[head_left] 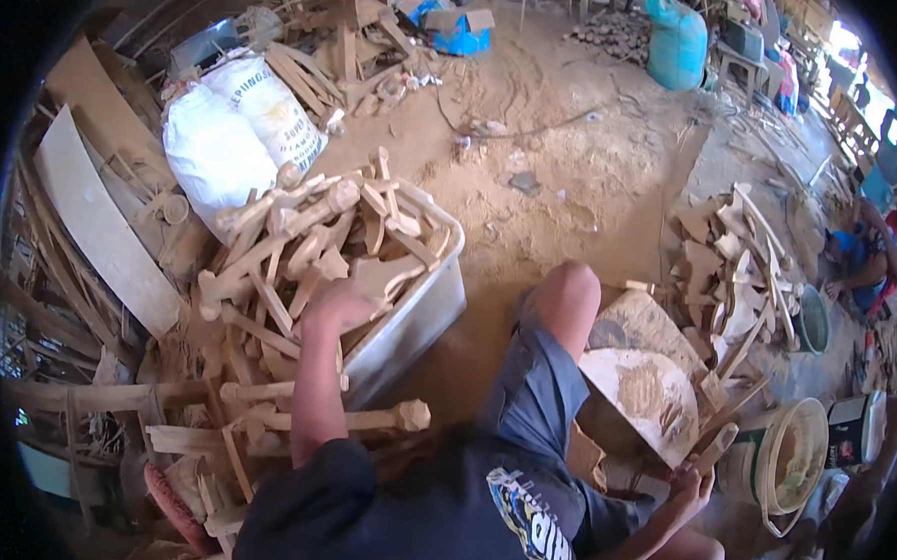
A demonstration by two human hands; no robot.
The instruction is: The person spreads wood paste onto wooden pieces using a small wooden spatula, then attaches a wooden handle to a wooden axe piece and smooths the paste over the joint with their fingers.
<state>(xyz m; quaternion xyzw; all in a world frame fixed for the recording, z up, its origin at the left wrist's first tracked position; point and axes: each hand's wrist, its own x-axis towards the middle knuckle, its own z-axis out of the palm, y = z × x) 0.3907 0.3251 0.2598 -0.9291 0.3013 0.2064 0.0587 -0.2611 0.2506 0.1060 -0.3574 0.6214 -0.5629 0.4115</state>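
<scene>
My left arm stretches out to a large pale tub (406, 328) heaped with carved wooden pieces (300, 234). My left hand (343, 305) rests at the near side of the heap, beside a flat curved wooden piece (387, 275). Its fingers are blurred and partly hidden, so their grip does not show. Down at the right, my right hand (687, 499) is closed around a short wooden piece with a rounded end (715, 447), which tilts upward. Just beyond that hand is a round-edged pale board (649, 389) with a brown worn patch.
Filled white sacks (219, 140) stand behind the tub. More cut wooden pieces (735, 262) are piled at the right, near a green basin (812, 321). A bucket (786, 450) stands beside my right hand. Another person (875, 254) sits at the far right. Sawdust covers the floor (543, 174).
</scene>
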